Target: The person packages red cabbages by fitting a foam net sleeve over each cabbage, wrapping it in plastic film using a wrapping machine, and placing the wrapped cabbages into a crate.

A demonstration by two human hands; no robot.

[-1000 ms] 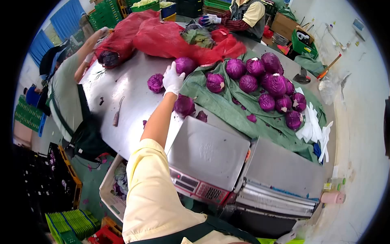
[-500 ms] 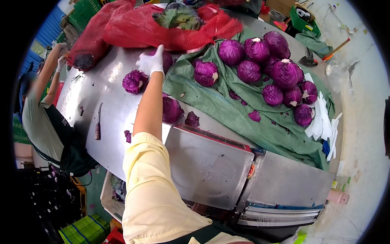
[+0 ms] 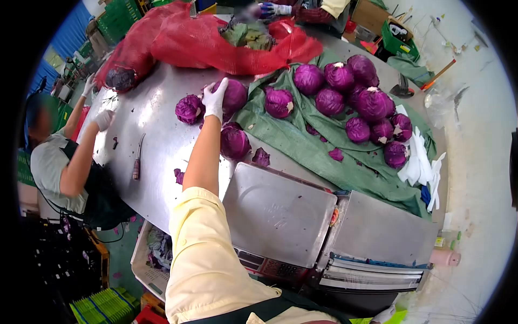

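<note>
My left hand (image 3: 215,101), in a white glove, grips the near left side of a purple cabbage (image 3: 234,96), its thumb laid over the top. Left of it sits another purple cabbage (image 3: 189,109), and a third cabbage (image 3: 236,142) lies nearer to me, beside my forearm. A single trimmed cabbage (image 3: 279,103) rests at the left of the green cloth (image 3: 302,151). Several more cabbages (image 3: 372,104) are heaped further right on that cloth. My right hand is out of view.
A metal weighing scale (image 3: 278,210) stands before me, with a sealing machine (image 3: 377,232) to its right. A curved knife (image 3: 138,159) lies on the steel table. Behind are red mesh sacks (image 3: 216,51). A co-worker (image 3: 65,167) stands left; another person's gloved hand (image 3: 274,9) shows at the back.
My left hand has drawn the cabbage a little toward me and right. The co-worker's nearer hand has come down from the sack. Another person's gloved hand has appeared at the back.
</note>
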